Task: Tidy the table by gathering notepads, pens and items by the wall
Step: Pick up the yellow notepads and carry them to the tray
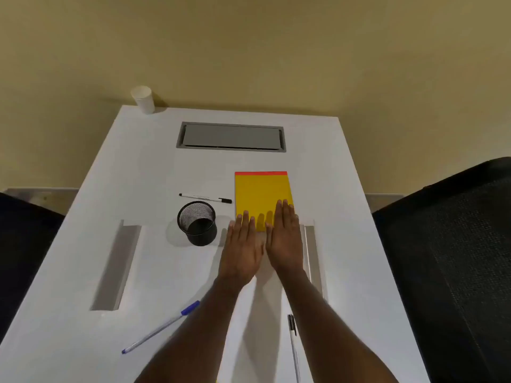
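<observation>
A yellow notepad (261, 193) with a red top strip lies flat on the white table (171, 167), right of centre. My left hand (241, 250) and my right hand (284, 239) lie flat side by side, fingers extended over the notepad's near edge, holding nothing. A black mesh pen cup (197, 223) stands upright and looks empty, just left of my left hand. Beyond the cup lies a white pen with a black cap (206, 198). A blue-capped pen (160, 327) lies near left. Another white pen (294, 346) lies near right, beside my right forearm.
A white paper cup (143, 99) stands at the far left corner by the wall. A grey cable hatch (231, 136) is set in the table near the wall. Two recessed slots (117, 265) flank the middle. Dark chairs (453, 258) stand on both sides.
</observation>
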